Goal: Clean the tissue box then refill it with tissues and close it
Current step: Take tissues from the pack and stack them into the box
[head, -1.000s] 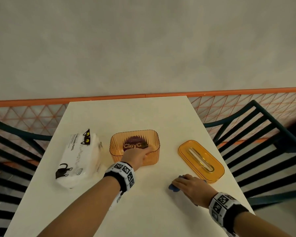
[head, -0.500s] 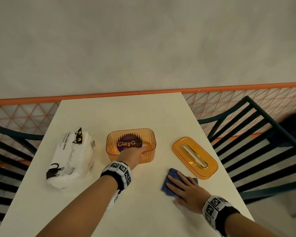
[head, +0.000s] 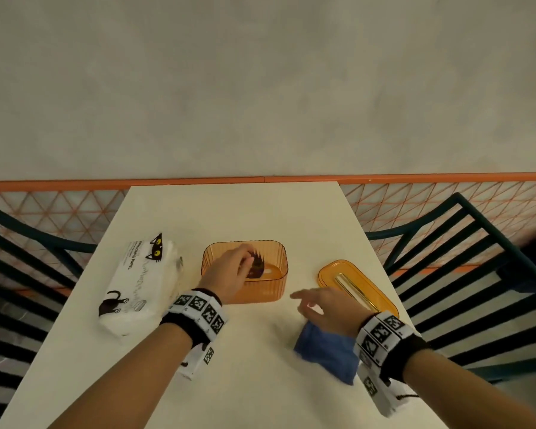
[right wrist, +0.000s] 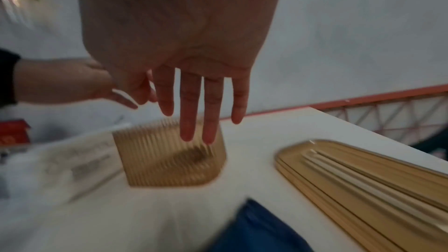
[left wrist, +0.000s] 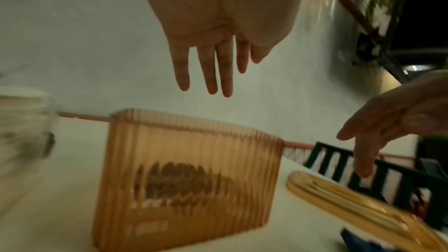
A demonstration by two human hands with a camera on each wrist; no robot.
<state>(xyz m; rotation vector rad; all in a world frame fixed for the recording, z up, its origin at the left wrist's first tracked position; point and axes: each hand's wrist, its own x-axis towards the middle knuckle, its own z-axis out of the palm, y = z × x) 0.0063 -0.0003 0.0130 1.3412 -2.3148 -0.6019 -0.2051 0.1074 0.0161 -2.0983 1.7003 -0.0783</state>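
The open orange tissue box (head: 262,289) stands mid-table, a dark label inside it. My left hand (head: 243,258) hovers over its opening; the left wrist view shows the fingers (left wrist: 213,83) straight, holding nothing, above the ribbed box (left wrist: 189,170). My right hand (head: 307,301) is lifted, fingers spread, between the box and the orange slotted lid (head: 356,286). The blue cloth (head: 325,351) lies loose on the table beneath that wrist. A white tissue pack (head: 140,283) with a black cat print lies left of the box. In the right wrist view the fingers (right wrist: 198,112) hang straight above the box (right wrist: 169,160).
The cream table (head: 229,205) ends at an orange rail and a grey wall behind. Dark slatted chairs stand at the left (head: 28,243) and the right (head: 461,258). The lid (right wrist: 363,179) lies close to the table's right edge.
My right hand has come off the blue cloth and risen toward the box. My left hand has left the box's front wall and now hovers over the opening.
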